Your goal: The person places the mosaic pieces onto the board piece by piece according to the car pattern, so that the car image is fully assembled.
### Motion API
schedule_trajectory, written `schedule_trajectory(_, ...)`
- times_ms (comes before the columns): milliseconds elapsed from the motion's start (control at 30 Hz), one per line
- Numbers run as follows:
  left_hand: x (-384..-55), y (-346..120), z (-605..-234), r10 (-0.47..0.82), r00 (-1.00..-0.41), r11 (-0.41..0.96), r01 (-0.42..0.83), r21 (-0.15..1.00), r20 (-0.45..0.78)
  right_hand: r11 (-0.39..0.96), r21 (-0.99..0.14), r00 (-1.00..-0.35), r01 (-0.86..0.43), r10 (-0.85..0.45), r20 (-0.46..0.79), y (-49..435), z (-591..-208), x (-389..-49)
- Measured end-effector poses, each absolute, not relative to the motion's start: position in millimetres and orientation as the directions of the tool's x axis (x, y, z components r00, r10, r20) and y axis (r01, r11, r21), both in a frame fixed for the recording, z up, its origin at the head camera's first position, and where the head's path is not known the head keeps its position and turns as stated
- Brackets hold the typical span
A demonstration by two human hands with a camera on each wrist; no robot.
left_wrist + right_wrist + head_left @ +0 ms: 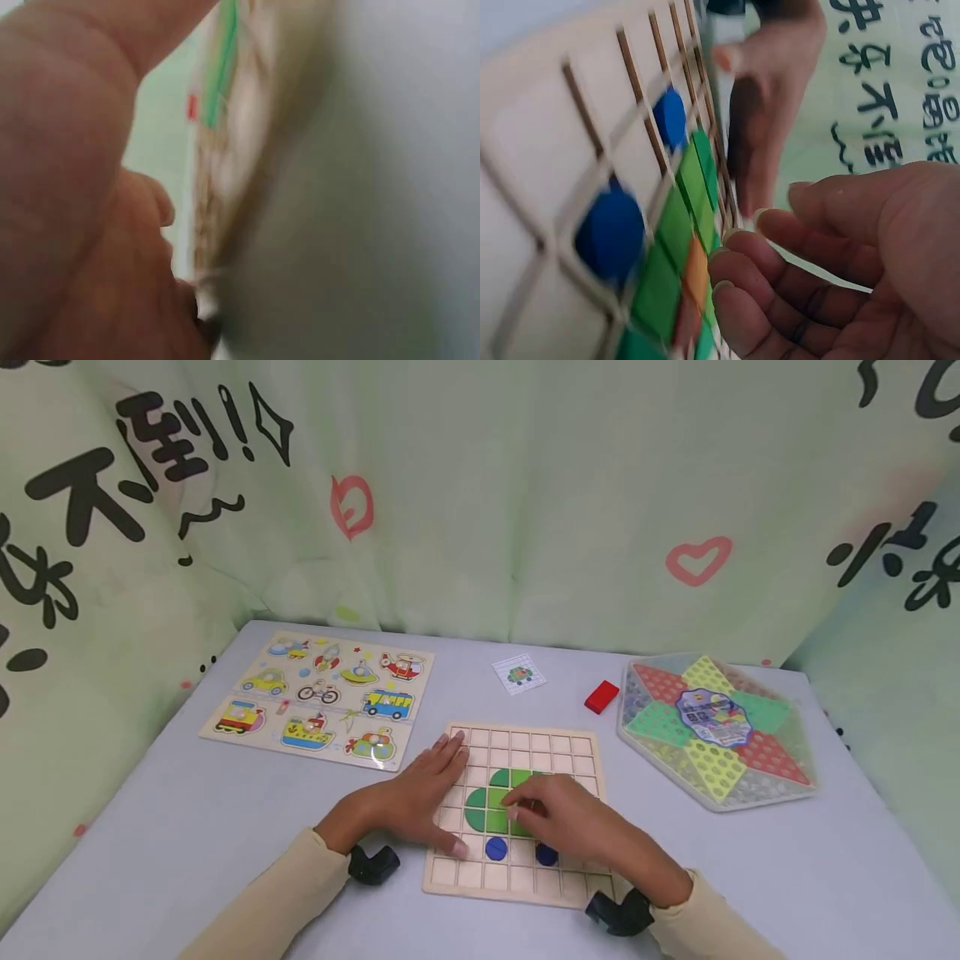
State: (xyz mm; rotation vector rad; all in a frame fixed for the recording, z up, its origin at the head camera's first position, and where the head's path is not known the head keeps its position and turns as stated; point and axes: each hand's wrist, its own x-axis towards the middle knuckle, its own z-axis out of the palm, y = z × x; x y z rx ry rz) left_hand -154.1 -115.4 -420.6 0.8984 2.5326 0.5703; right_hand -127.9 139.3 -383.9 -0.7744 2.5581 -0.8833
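A wooden grid board (480, 881) lies in front of me, bearing several green tiles (497, 821), some with rounded outer edges. Two round blue pieces (496, 848) sit in cells below the green ones. My left hand (416, 793) rests on the board's left edge, fingers straight and thumb apart. Over the green tiles is my right hand (566, 818), fingers loosely bent. The right wrist view shows nothing between its thumb and fingertips. An orange tile (697, 274) lies among the green ones there; the hand hides it in the head view.
A vehicle picture puzzle (322, 693) lies at the back left. Behind the grid board are a small picture card (519, 674) and a red block (602, 697). A hexagonal game board (716, 731) with coloured triangles is on the right. A printed curtain (480, 527) hangs behind the table.
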Motion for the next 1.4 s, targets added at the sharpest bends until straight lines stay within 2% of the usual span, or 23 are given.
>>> schedule_trajectory(100,-154.5,-121.2,-405.2,0.647,-0.732,0.708,0.473,0.524,-0.214,0.678,-0.645,-0.845,-0.353,-0.527,-0.091,157.8,-377.5,-138.7)
schedule_trajectory(167,-162.9,-128.4,-390.1,0.62,-0.757,0.732,0.465,0.497,-0.206,0.691,-0.645,-0.877,-0.327,-0.476,-0.066,172.0,-371.9,-149.1)
schedule_trajectory(300,-200.5,-149.9,-364.3,0.544,-0.819,0.82,0.472,0.324,-0.183,0.728,-0.616,-0.927,-0.299,-0.374,0.008,200.7,-357.0,-172.8)
schedule_trajectory(433,-239.3,-174.9,-352.1,0.457,-0.872,0.886,0.43,0.174,-0.173,0.796,-0.533,-0.951,-0.287,-0.301,0.062,224.3,-346.8,-197.4)
schedule_trajectory(600,-267.4,-196.7,-344.8,0.369,-0.92,0.929,0.359,0.089,-0.133,0.885,-0.38,-0.963,-0.269,-0.25,0.099,244.6,-348.0,-229.2)
schedule_trajectory(800,-282.3,-202.4,-346.3,0.266,-0.957,0.962,0.255,0.097,-0.113,0.955,-0.258,-0.989,-0.146,-0.139,0.046,258.0,-356.6,-256.0)
schedule_trajectory(967,-279.7,-194.6,-350.9,0.167,-0.97,0.98,0.145,0.134,-0.174,0.98,-0.18,-0.99,-0.09,-0.109,-0.094,261.9,-362.9,-269.4)
schedule_trajectory(1100,-277.3,-188.3,-352.0,0.123,-0.968,0.985,0.092,0.148,-0.217,0.987,-0.156,-0.981,-0.044,-0.071,-0.178,262.8,-370.0,-274.1)
schedule_trajectory(1400,-277.9,-187.9,-358.3,0.094,-0.968,0.989,0.064,0.137,-0.231,0.988,-0.151,-0.979,-0.015,-0.045,-0.199,268.1,-373.2,-275.1)
